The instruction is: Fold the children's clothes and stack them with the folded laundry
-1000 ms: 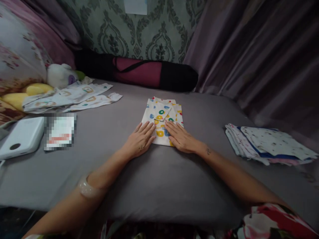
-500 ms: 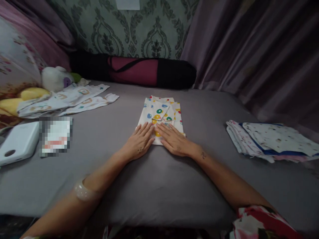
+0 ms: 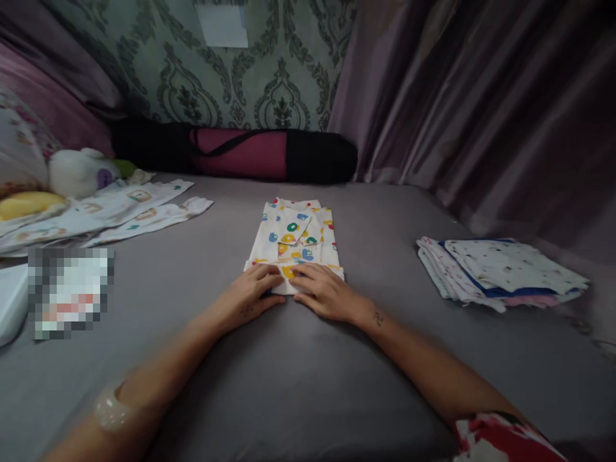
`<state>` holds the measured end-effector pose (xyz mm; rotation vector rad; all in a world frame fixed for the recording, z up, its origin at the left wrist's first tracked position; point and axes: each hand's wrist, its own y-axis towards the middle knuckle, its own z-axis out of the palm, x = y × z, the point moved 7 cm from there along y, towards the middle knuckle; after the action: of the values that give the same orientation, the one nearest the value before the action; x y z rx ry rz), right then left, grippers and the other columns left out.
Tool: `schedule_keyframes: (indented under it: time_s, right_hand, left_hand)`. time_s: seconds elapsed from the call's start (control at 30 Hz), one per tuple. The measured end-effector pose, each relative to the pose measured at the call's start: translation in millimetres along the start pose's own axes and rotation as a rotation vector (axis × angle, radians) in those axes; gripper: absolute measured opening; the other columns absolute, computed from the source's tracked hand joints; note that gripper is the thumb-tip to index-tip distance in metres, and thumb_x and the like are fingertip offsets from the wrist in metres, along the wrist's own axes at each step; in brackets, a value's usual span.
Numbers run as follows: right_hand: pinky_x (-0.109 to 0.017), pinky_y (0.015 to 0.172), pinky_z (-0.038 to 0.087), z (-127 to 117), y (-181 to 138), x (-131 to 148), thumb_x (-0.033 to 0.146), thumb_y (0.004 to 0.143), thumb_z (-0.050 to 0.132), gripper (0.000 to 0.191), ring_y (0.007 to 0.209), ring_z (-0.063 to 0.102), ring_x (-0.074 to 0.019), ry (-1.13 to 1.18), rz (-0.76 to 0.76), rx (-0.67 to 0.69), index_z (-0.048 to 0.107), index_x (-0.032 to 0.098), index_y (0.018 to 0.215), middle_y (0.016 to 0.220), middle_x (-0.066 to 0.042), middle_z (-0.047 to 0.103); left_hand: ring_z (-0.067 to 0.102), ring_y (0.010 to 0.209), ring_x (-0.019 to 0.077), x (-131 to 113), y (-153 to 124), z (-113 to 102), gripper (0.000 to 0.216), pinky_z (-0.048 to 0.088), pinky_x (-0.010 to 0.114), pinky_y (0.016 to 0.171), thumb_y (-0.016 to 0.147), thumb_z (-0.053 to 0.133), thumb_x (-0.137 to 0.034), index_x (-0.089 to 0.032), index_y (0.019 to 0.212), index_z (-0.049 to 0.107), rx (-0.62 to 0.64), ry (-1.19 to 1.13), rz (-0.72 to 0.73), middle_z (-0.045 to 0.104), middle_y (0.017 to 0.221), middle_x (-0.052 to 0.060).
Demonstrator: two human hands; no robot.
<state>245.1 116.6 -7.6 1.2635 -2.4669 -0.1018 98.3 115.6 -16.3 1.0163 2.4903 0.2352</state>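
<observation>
A white garment (image 3: 261,239) with a colourful fruit-like print lies folded into a narrow rectangle on the grey bed sheet (image 3: 380,237). Its near end is turned up into a short band. My left hand (image 3: 253,289) rests on the left part of that band, fingers slightly bent over the cloth, thumb along the near edge. On the right part lies my right hand (image 3: 327,290) in a mirrored pose, its fingers on top and its thumb near the edge. A gap shows between thumb and fingers on each hand. Their fingertips partly cover the band.
Folded printed cloths (image 3: 510,269) are stacked at the right. Another white printed garment (image 3: 120,208) lies spread at the left by a plush toy (image 3: 79,172). A white device (image 3: 12,301) sits beside a blurred-out item (image 3: 72,292). A long black and maroon bag (image 3: 240,153) lies along the wall.
Both hands have slid toward the near edge of the garment, and their fingers are more bent than before. The camera view has shifted, moving the surroundings left and slightly down.
</observation>
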Motion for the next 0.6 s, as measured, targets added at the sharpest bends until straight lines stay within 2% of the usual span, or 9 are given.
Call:
schedule_keyframes:
  time_s: [0.1,0.3,0.47,0.6]
  right_hand:
    - [-0.040,0.108,0.040,-1,-1,1,0.036,0.098,0.048,0.032,0.125,0.051,-0.0224,-0.011,-0.011,-0.020,0.063,0.017,0.120,0.131,-0.012,0.059]
    - [-0.038,0.108,0.041,-2,0,6,0.031,0.098,0.047,0.027,0.123,0.054,-0.0216,-0.049,-0.044,-0.031,0.065,0.015,0.110,0.128,-0.013,0.062]
    - [-0.037,0.108,0.040,-3,-3,8,0.031,0.096,0.049,0.034,0.122,0.055,-0.0217,-0.043,-0.025,-0.061,0.060,0.013,0.123,0.130,-0.014,0.061]
    - [-0.038,0.109,0.040,-3,-8,-8,0.016,0.089,0.050,0.042,0.125,0.053,-0.0221,-0.043,0.035,-0.067,0.056,0.014,0.131,0.133,-0.012,0.059]
  left_hand:
    - [0.059,0.109,0.0206,-7,1,1,0.028,0.048,0.036,0.095,0.097,0.047,-0.038,-0.022,0.112,0.064,0.041,0.016,0.039,0.062,0.118,0.009]
    - [0.061,0.106,0.0212,-23,4,4,0.028,0.050,0.036,0.091,0.099,0.041,-0.029,-0.020,0.111,0.065,0.042,0.157,0.107,0.068,0.111,0.008]
    - [0.065,0.099,0.0215,-27,8,1,0.027,0.052,0.035,0.085,0.098,0.039,-0.025,-0.016,0.105,0.064,-0.001,0.217,0.090,0.070,0.104,0.010]
    - [0.067,0.093,0.0196,-25,9,-5,0.026,0.053,0.033,0.083,0.099,0.035,-0.024,-0.017,0.101,0.061,-0.070,0.219,0.053,0.071,0.101,0.009]
